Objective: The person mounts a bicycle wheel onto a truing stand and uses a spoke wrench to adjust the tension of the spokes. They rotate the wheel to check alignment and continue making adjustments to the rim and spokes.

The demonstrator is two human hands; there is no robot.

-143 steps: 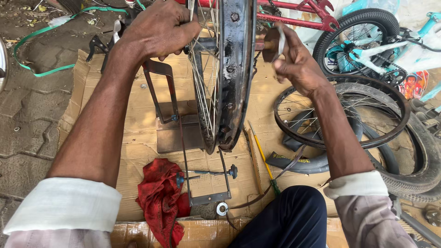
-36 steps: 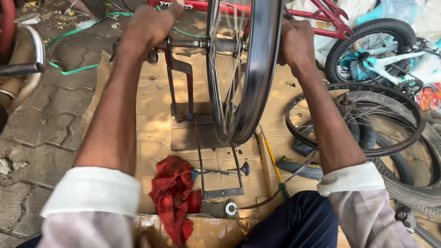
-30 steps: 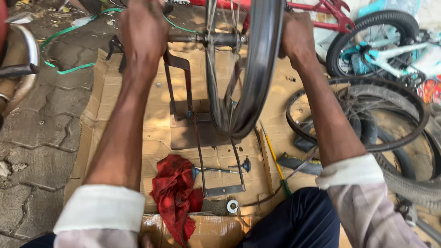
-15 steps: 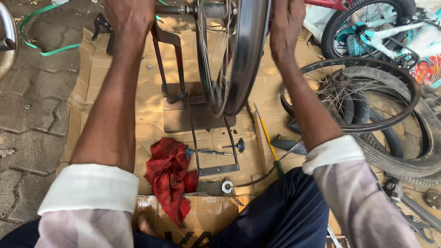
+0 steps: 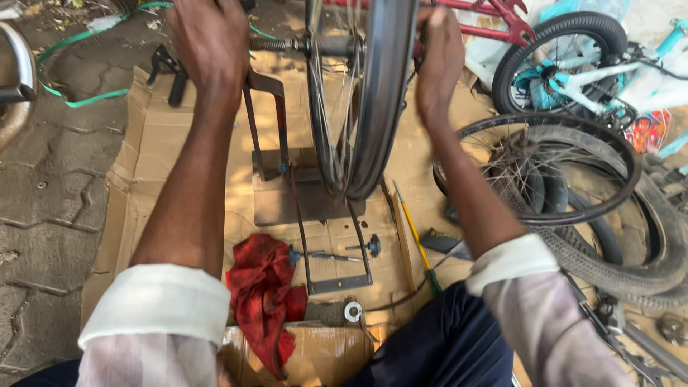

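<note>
A bare bicycle wheel rim [image 5: 376, 107] with spokes stands upright in a metal truing stand [image 5: 315, 208] on flattened cardboard [image 5: 165, 150]. My left hand [image 5: 211, 39] rests closed on the left end of the axle [image 5: 287, 44] at the top of the stand. On the other side of the rim, my right hand [image 5: 438, 61] grips near the stand's right upright, its fingers partly hidden by the rim.
A red rag [image 5: 261, 297], a washer [image 5: 352, 311], a small bolt tool [image 5: 337, 252] and a yellow-handled screwdriver [image 5: 414, 236] lie by the stand. Loose wheels and tyres [image 5: 573, 193] and bicycles [image 5: 573, 64] crowd the right. A green hose [image 5: 79, 97] lies on paving at left.
The view has shifted and tilted down slightly. Both hands stay at the axle ends on either side of the rim, and the wheel remains in the stand.
</note>
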